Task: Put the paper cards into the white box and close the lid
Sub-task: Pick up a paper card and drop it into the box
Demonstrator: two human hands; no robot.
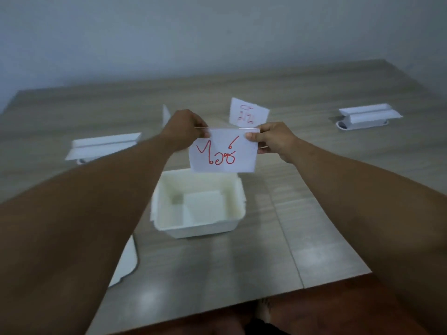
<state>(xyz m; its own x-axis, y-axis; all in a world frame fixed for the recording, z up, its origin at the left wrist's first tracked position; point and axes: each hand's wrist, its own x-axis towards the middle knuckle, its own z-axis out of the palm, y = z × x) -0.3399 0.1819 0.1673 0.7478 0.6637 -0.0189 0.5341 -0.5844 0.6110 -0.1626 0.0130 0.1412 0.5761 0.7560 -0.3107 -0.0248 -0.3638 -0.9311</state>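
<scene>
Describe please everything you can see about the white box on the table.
The white box is a rectangular open container, plastic by its look, with rounded corners and a thick rim. It stands upright on the grey wood-patterned table, near the front edge, with no lid on it. Inside, a white sheet lies flat on the bottom. Neither hand touches the box. The card with red writing hangs just above its far rim, held at the top corners by the left hand and the right hand.

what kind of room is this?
Probably an office or meeting room, though I can't be sure: a long grey wood-look table, white flip-up cable ports set into its top, and a plain bare wall behind.
</scene>
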